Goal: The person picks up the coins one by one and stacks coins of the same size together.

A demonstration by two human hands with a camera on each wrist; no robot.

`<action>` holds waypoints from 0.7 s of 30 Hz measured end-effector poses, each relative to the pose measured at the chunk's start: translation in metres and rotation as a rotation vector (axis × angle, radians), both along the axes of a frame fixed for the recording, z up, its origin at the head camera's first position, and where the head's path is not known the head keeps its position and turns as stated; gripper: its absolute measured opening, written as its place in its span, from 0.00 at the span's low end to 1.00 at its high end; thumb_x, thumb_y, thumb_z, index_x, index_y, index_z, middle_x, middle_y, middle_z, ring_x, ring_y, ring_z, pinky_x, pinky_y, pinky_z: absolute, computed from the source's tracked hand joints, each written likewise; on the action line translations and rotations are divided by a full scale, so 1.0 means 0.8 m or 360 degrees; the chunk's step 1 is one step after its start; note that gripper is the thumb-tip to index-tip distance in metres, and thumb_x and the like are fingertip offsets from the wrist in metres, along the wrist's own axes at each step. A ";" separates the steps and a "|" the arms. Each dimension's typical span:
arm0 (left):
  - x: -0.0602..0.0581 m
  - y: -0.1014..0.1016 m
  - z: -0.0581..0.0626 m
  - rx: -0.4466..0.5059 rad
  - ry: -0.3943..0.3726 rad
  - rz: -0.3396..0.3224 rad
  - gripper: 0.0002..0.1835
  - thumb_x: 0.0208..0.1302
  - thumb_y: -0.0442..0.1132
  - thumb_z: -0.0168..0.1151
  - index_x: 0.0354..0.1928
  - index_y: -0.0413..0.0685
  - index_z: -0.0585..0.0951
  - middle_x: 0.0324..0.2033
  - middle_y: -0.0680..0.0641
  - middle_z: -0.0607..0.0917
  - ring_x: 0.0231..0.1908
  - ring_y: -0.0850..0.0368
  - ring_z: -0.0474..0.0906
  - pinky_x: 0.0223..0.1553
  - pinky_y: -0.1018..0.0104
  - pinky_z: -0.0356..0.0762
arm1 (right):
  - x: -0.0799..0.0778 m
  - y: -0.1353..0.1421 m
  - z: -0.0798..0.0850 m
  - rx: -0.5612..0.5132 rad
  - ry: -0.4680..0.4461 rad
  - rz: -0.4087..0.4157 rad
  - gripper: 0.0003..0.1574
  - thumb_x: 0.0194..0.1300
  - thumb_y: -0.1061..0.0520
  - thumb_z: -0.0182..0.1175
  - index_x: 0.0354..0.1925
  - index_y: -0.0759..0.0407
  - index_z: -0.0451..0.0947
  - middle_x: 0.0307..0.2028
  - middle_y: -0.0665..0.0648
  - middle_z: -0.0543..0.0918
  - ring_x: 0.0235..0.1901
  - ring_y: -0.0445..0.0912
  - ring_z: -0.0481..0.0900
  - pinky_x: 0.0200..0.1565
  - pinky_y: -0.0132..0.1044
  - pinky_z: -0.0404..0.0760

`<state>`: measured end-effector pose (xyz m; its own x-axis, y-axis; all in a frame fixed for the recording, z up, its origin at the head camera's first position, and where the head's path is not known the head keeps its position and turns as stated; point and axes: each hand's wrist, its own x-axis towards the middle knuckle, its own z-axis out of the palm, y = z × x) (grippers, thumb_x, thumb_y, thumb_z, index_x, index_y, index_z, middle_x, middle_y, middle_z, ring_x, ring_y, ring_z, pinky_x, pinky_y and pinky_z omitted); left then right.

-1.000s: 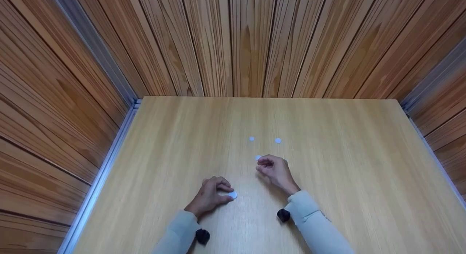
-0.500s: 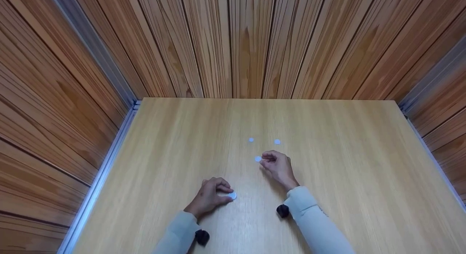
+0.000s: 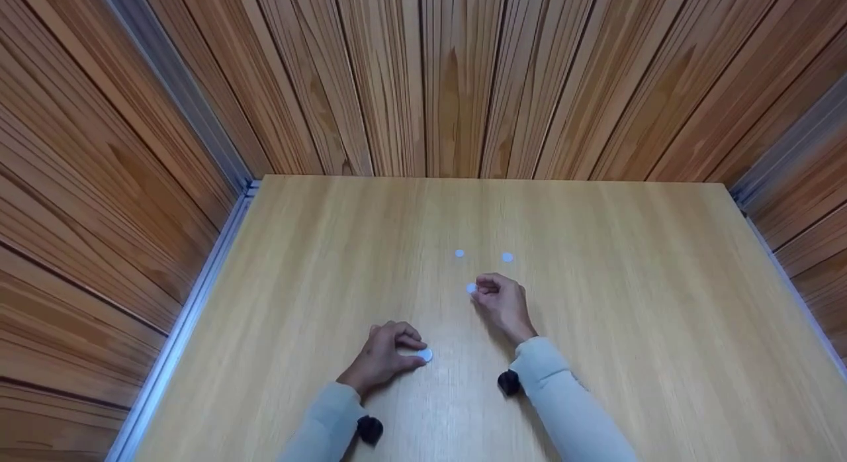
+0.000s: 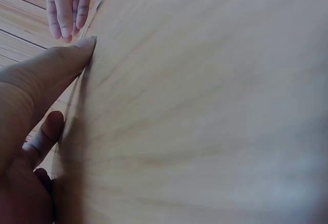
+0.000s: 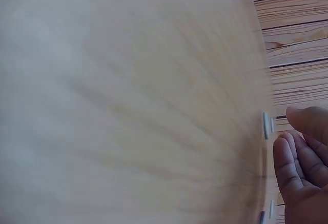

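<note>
Sliding toward its own right over the past second, the right hand (image 3: 503,306) has uncovered more of the middle disc (image 3: 470,288), which its fingers partly hid before. On my head feed that disc lies flat on the worktop (image 3: 628,303), just beside the fingertips; whether one of them grazes its edge I cannot tell from here. My right wrist feed shows this hand's thumb and fingers apart, with nothing clamped between them.

Meanwhile the left hand (image 3: 384,356) has kept its place. Its fingers and thumb pinch the near disc (image 3: 425,355) from opposite sides, the pale face showing between and past the tips. It looks to be down at the worktop, though my left wrist feed barely shows it.

Beyond the right hand I see a small far disc (image 3: 459,253) and a larger far disc (image 3: 507,257), both pale, side by side with a gap between them and touched by neither hand. Both arms wear light sleeves (image 3: 562,399), with a black block (image 3: 508,383) at each wrist. Wood-plank walls (image 3: 456,85) stand around the worktop, and a metal rail (image 3: 182,323) runs along its left edge.
</note>
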<state>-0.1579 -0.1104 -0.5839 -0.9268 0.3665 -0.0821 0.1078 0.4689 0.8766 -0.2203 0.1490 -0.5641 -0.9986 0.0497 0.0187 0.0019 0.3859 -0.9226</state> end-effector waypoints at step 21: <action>-0.003 0.000 0.002 -0.0009 -0.0130 0.0041 0.15 0.53 0.40 0.77 0.41 0.57 0.82 0.35 0.64 0.87 0.52 0.54 0.72 0.53 0.51 0.57 | -0.009 -0.008 0.000 0.0110 -0.0128 -0.0017 0.17 0.59 0.69 0.69 0.48 0.69 0.82 0.40 0.60 0.86 0.41 0.49 0.83 0.44 0.39 0.81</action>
<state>-0.1600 -0.1104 -0.5821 -0.9261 0.3418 -0.1598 0.0237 0.4754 0.8794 -0.2275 0.1426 -0.5639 -0.9964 0.0615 -0.0577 0.0792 0.4481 -0.8905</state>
